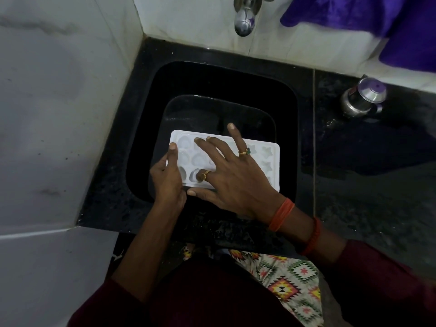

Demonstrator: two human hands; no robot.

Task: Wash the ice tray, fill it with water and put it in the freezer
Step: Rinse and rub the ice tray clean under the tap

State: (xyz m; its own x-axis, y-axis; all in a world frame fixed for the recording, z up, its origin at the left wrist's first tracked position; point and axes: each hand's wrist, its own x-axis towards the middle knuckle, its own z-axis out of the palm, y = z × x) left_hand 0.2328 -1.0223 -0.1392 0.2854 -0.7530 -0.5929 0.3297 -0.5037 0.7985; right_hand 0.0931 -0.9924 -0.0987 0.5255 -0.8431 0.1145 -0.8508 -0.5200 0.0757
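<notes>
My left hand grips the left short end of the ice tray. My thumb lies on top of the rim and my other fingers curl under it. My right hand lies on top of the tray with its fingers spread out and mostly straight. The fingertips touch the cups, and my thumb lies along the tray's near long edge. It presses on the tray but does not wrap around it. This hand wears two gold rings, and one has a green stone.

There is one ice tray, and it is white. Its long side runs from left to right, and its right end sits a bit closer to me than its left end. The cups face up. I see three rows of them, with round shapes on the left and stars on the right. My hand hides the middle, so I cannot count them all.

I hold the tray over the front half of the one black sink. One shiny tap hangs over the sink's back edge. On the black counter, past the sink's right edge, one small steel pot stands near the back wall. One purple cloth hangs at the back right corner.
</notes>
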